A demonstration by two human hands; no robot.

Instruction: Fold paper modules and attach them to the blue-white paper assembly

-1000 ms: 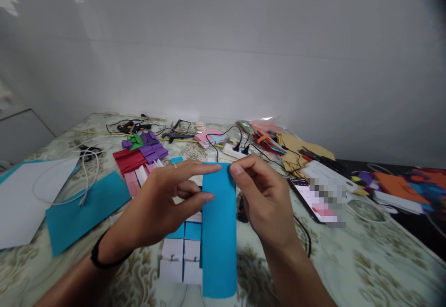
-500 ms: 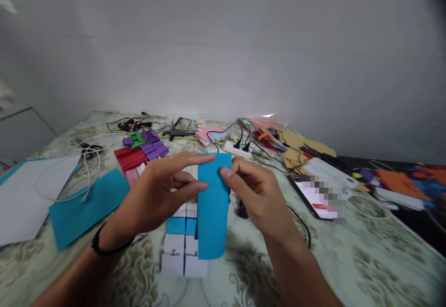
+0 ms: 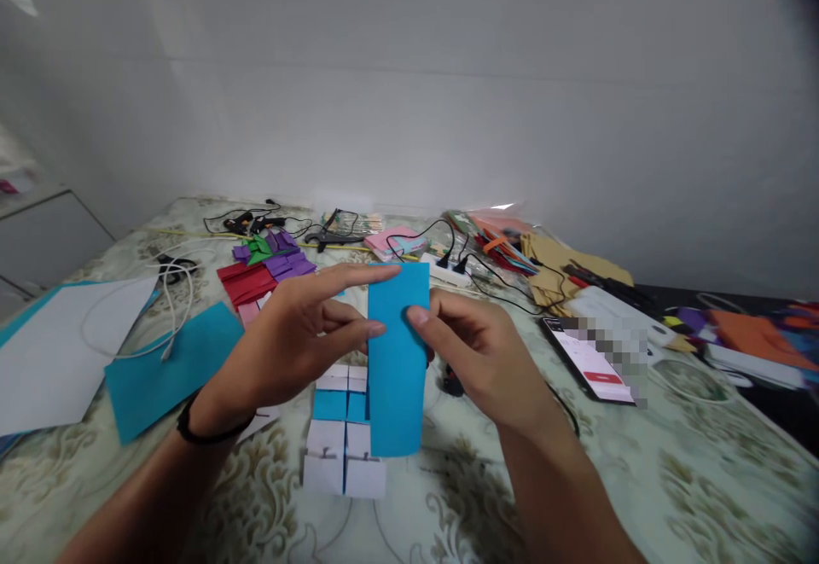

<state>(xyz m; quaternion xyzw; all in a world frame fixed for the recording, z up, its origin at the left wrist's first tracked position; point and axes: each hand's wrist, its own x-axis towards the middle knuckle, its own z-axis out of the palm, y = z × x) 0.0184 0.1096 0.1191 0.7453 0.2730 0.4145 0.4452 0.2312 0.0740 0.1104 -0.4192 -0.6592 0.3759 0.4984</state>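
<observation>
Between my hands a narrow blue strip of paper (image 3: pixel 397 376) is held upright above the table. My left hand (image 3: pixel 304 334) grips its left edge, thumb on the near face and index finger along the top. On the right side, my right hand (image 3: pixel 477 355) pinches the strip with the thumb in front; its other fingers curl behind and are partly hidden. Below and behind the strip lie folded white and blue paper pieces (image 3: pixel 326 453) in two columns, partly covered by it. A larger blue sheet (image 3: pixel 172 376) rests left of my left hand.
White sheets (image 3: pixel 70 351) and a white cable (image 3: pixel 179 325) lie at the left. Red folded papers (image 3: pixel 246 284) and purple ones (image 3: pixel 287 265) sit farther back. A power strip (image 3: pixel 444 270) with black cords stands behind my hands. A phone (image 3: pixel 592 363) lies at the right.
The camera view has shifted slightly, so the whole scene appears a little to the right. Both hands keep their hold on the blue strip, which sits slightly higher in the picture.
</observation>
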